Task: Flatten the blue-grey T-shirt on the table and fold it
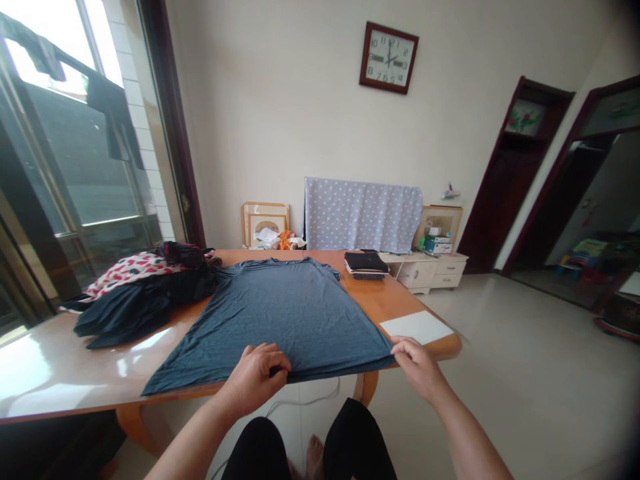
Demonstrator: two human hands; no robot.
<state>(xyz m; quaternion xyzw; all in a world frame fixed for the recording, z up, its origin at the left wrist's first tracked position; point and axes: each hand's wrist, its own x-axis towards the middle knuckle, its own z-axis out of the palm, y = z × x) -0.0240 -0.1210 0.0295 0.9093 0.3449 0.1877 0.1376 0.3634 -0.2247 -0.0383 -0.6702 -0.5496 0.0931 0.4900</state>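
Sunlight from the big window falls across an orange wooden table in a pale-walled room, with a clock high on the far wall. Spread flat over the middle of the table is a blue-grey T-shirt, its neck toward the far edge and its hem along the near edge right in front of me, so its long axis runs straight away from me. It lies smooth and open, sleeves near the far corners of its own outline, which looks like a shirt laid out to be handled from the hem.

My left hand sits on the hem about midway along the near edge, fingers curled together and pinching the cloth. My right hand is at the shirt's right bottom corner, near the table's right end, fingertips closed on that corner. Holding both points keeps the hem taut and straight along the edge.

At the left side of the table lies a heap of dark clothes with a red-and-white patterned piece on top. Near the far right corner sits a small stack of folded dark clothes, and a white sheet lies by the right edge, just beside the shirt.
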